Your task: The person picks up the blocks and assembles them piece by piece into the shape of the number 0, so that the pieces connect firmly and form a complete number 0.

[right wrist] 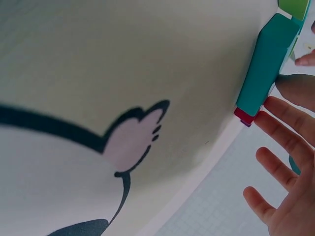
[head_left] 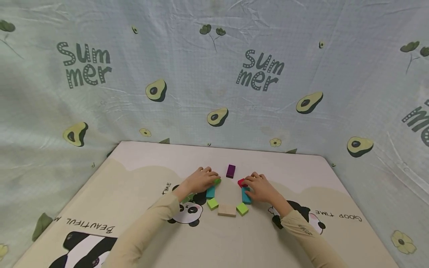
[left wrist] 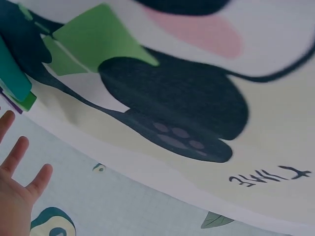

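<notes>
In the head view, my left hand point(head_left: 202, 179) reaches over the left side of a ring of small coloured blocks. Its fingertips touch a green block point(head_left: 217, 181), just beyond a blue block point(head_left: 210, 192); the thumb is hidden. Opposite, my right hand point(head_left: 262, 189) has its fingers at a red block point(head_left: 241, 182), while its thumb lies against the side of a teal block point(head_left: 246, 195). The right wrist view shows spread, fairly straight fingers beside the teal block point(right wrist: 266, 64) and the red block's end point(right wrist: 244, 115). A purple block point(head_left: 231, 171) stands at the ring's far side.
Two lime green blocks point(head_left: 212, 203) and a plain wooden block point(head_left: 226, 210) form the ring's near side. The table cover point(head_left: 234, 245) carries printed pandas and lettering. Behind the table's far edge hangs a pale curtain point(head_left: 187, 74) printed with avocados.
</notes>
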{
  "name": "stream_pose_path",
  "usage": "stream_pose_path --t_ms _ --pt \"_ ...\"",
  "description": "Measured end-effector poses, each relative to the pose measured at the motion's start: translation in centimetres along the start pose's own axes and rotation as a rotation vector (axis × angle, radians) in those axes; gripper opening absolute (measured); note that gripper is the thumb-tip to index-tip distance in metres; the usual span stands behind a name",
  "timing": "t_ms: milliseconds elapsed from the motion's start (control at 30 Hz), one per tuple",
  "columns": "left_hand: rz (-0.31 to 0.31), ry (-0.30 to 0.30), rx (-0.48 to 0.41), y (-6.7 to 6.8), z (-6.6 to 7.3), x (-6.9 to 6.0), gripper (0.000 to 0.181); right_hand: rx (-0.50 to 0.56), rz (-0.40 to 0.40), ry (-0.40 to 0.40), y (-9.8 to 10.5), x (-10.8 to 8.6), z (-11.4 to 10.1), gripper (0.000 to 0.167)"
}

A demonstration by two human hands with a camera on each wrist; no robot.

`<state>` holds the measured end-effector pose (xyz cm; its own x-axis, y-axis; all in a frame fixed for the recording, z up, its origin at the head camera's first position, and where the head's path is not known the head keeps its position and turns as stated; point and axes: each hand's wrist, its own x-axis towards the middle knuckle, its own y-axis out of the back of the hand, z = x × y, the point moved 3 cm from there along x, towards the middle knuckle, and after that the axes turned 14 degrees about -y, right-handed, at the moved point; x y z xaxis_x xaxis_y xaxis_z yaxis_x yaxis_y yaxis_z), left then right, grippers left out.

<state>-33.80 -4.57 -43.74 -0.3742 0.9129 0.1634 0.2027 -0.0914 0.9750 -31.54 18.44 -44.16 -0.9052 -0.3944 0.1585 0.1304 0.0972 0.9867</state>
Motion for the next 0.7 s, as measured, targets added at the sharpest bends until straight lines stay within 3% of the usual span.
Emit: stream_pose_path --t_ms 300,500,700 --pt "-0.069 0.0 0.018 0.0 0.7 -1.2 0.038 0.024 -0.014 -0.019 0.2 -0.1 0.1 0.025" --pt "-0.06 0.002 0.001 -0.3 0.7 -1.4 0.039 0.117 -0.083 -0.067 0.3 0.1 0.3 0.027" --pt "-0.042 0.011 -0.024 -0.4 0.7 -1.6 0.039 0.191 -0.097 -0.066 -0.1 0.8 0.9 0.028"
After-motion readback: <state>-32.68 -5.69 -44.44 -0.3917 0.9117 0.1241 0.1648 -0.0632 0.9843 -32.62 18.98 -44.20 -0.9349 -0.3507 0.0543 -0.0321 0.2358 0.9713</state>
